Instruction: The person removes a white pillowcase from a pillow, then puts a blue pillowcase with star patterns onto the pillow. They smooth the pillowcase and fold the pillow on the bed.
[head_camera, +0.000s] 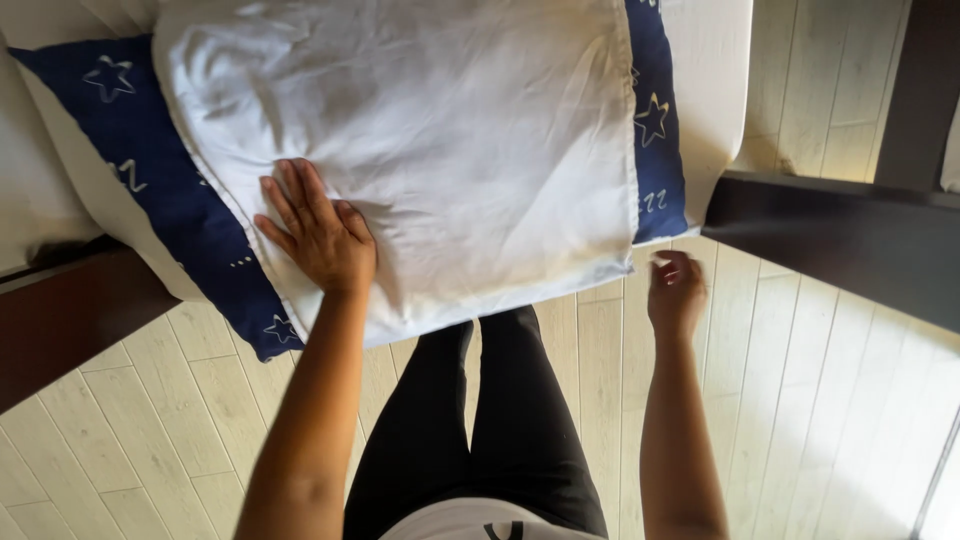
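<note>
Your left hand (320, 235) lies flat, fingers spread, palm pressed on the near left part of a white pillow (420, 130), pinching nothing; the open spread looks meant to pin the soft pillow in place and smooth its cover. Your right hand (677, 290) hangs loosely curled, just off the pillow's near right corner and apart from it, holding nothing; blur hides its fingertips. That white pillow rests atop a navy star-patterned pillow (170, 190), whose blue edges show on both sides, and both overhang the near edge of the white mattress (715, 90). Dark wooden bed rails (840, 235) frame the scene, and pale plank flooring (130, 420) runs beneath your black-trousered legs (490, 420).
</note>
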